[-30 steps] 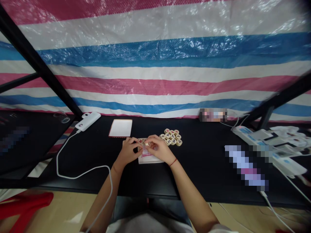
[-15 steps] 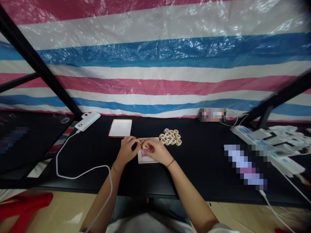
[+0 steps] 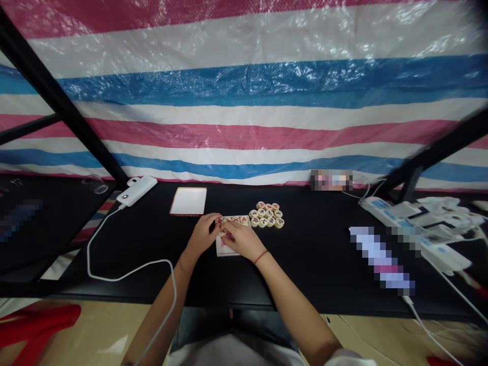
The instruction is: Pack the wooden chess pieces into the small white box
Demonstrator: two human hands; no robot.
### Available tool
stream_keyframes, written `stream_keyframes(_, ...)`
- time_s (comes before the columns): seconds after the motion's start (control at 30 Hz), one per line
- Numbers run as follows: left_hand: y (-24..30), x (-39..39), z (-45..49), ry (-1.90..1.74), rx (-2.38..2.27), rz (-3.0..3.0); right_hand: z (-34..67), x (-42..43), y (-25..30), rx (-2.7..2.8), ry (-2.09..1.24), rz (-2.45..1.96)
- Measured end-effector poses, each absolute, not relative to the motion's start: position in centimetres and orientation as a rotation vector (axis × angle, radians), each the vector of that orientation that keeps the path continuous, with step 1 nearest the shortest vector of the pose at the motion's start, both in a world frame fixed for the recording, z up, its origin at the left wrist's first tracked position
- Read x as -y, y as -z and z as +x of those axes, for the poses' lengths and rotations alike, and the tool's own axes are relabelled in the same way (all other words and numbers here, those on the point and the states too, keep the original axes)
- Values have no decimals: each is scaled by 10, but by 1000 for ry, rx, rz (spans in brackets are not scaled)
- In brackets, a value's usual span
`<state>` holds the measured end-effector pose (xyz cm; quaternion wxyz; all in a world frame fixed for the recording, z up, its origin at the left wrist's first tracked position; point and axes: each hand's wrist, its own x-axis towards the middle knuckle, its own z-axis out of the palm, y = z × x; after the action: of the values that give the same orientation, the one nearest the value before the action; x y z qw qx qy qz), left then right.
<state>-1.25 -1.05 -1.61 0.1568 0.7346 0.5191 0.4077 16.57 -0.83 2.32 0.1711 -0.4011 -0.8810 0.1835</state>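
A small white box (image 3: pixel 229 252) lies on the black table, with a row of round xiangqi pieces (image 3: pixel 235 219) along its far side. My right hand (image 3: pixel 244 240) reaches over the box, its fingertips closed on a xiangqi piece (image 3: pixel 222 232) at the left of the box, just below that row. At the box's far left corner is my left hand (image 3: pixel 204 233), thumb and fingers curled together against the end of the row. What its fingertips grip is hidden. Right of the box, several more xiangqi pieces (image 3: pixel 270 213) stand close together, with red and dark characters.
A white box lid (image 3: pixel 188 201) with a red edge lies behind my left hand. A white power bank (image 3: pixel 137 190) with a cable sits at the left. On the right are a power strip (image 3: pixel 415 236) and a blurred-out device (image 3: pixel 381 259). Behind hangs a striped sheet (image 3: pixel 244 137).
My right hand has moved slightly left, taking the xiangqi piece to the left side of the box. More of the row in the box shows now. My left hand stays at the corner.
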Motion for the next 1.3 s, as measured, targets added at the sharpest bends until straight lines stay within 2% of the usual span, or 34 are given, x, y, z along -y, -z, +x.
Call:
stream_keyframes(0.3,16,12,-8,-1214,-1494,2040,162,8,-20,2453,-533,-1165)
stream_keyframes(0.43,16,14,-7,-1200,-1479,2044,187,-7,-25,2253,-611,-1182)
stream_keyframes(0.6,14,14,-6,-1186,-1483,2000,229,-56,-30,1955,-273,-1696)
stream_keyframes(0.73,12,14,-4,-1198,-1508,1955,235,-88,-34,2064,-418,-2063)
stream_keyframes(0.93,11,15,-5,-1222,-1523,1993,230,-99,-43,2057,-459,-2141)
stream_keyframes(1.07,2,16,-2,-1367,-1605,2022,228,-76,-50,1999,-503,-1860)
stream_keyframes(1.2,-15,13,7,-1320,-1453,2098,211,-38,-44,1877,-904,-1300)
stream_keyframes(1.3,-21,9,14,-1163,-1258,2209,198,-20,-34,1741,-1118,-1106)
